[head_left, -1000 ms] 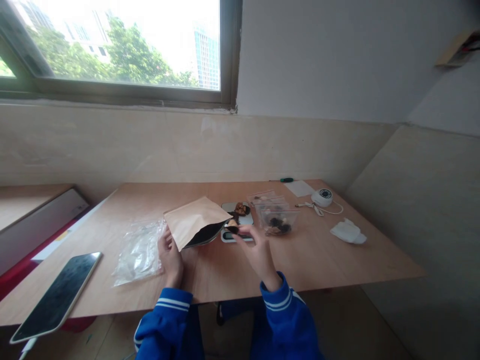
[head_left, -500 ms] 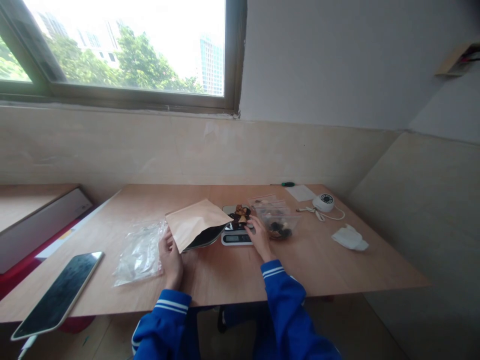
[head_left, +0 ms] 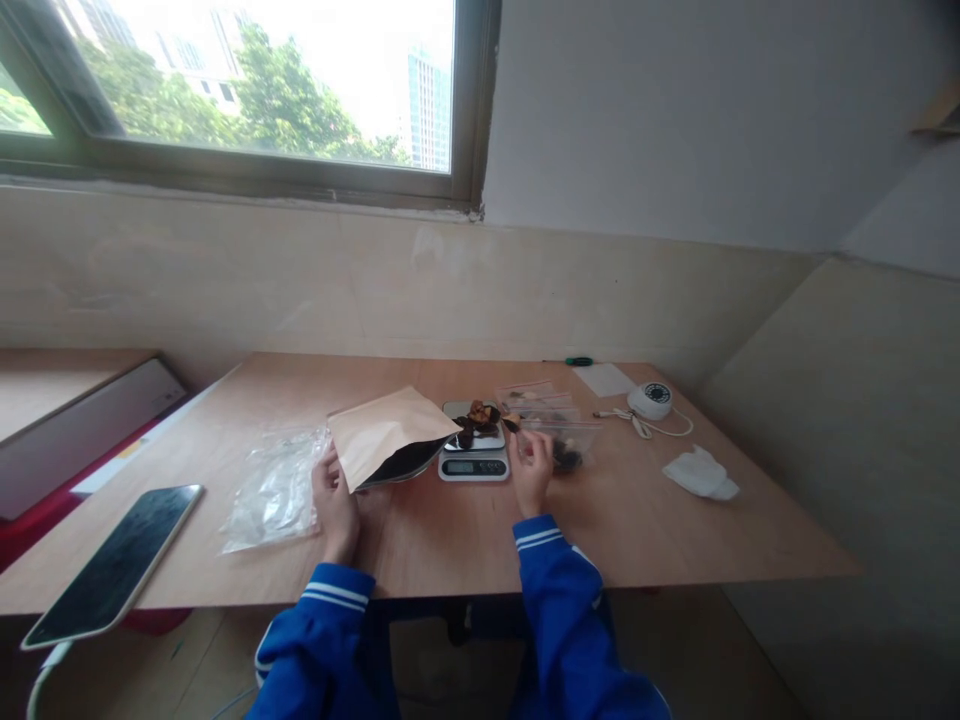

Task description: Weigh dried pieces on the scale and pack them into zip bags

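Note:
My left hand (head_left: 333, 492) grips the lower edge of a brown paper pouch (head_left: 388, 430) that lies on the wooden table (head_left: 465, 540) with its dark mouth open toward the right. A small kitchen scale (head_left: 474, 462) stands beside the pouch, with dark dried pieces (head_left: 475, 421) piled on its platform. My right hand (head_left: 531, 466) hovers just right of the scale, fingers pinched on a small dark piece (head_left: 512, 423). Behind that hand lies a clear zip bag (head_left: 564, 445) holding more dark pieces.
A crumpled clear plastic bag (head_left: 274, 490) lies left of the pouch. A phone (head_left: 112, 566) with a cable rests at the table's near left edge. Far right are a round white device (head_left: 649, 399), a white paper sheet (head_left: 604, 379), a green pen (head_left: 576, 361) and a white cloth (head_left: 700, 472).
My right hand went from the pouch's mouth to the scale's platform, then drew back to the scale's right side with a small piece pinched. The left hand stayed on the pouch.

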Motion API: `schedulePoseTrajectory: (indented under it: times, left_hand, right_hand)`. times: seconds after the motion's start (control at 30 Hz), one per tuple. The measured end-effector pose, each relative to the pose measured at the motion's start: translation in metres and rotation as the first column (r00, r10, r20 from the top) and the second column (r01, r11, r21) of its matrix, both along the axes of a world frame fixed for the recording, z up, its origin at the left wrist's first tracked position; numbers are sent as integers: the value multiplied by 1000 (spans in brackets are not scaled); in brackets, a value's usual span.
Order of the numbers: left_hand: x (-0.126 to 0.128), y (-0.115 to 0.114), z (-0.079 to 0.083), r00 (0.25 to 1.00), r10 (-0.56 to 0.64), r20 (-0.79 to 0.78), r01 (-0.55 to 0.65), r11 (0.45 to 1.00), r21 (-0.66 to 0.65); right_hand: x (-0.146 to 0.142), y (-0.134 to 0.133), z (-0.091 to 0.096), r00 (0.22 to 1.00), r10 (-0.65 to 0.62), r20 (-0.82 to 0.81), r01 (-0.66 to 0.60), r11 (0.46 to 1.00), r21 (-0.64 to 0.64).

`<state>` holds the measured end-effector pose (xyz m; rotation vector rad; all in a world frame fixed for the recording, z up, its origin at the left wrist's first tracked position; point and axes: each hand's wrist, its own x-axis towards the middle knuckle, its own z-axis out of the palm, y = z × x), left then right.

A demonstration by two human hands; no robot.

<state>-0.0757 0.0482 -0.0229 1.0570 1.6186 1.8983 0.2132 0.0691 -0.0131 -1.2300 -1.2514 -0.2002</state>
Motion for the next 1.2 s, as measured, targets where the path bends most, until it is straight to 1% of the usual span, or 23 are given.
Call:
schedulePoseTrajectory:
  times: [0.1,0.23,0.4,0.53,0.63,0.77,0.9,1.03,1.2]
  left_hand:
    - [1,1,1,999,7,31,-6,1000,-21]
    - [1,1,2,999,15,42,-14,1000,-26]
    - [4,0,7,998,14,57,-11,999,-44]
    - [5,-1,10,999,20,40,-19,999,-45]
    - [3,0,8,1000,24,17,-24,999,-31]
    - [1,2,4,999,27,18,-27,999,-32]
    - [0,3,5,999,14,33,-13,999,-39]
    - [0,3,5,1000,19,22,-19,1000,-25]
    - [-1,3,3,1000,16,14,-16,1000,-14]
  right_hand:
    - [-1,-1,0,1000,-17,-6,18,1000,15]
    - [-3,-2,3,1000,-24,2,24,999,-22]
    - [-4,-5,7,999,31,-18,-32,996,-83]
    - [-4,-6,6,996,78,-30,-81,989,-127]
    - [-4,-5,3,996,89,19,-86,986,-145]
    - [-2,-3,0,986,107,129,-83,980,-180]
    - [-2,0,-4,962,138,237,-71,960,-272]
    - [-3,1,-8,948,178,264,-83,939,-334]
    - [-3,0,-8,940,235,248,-154,939,-307]
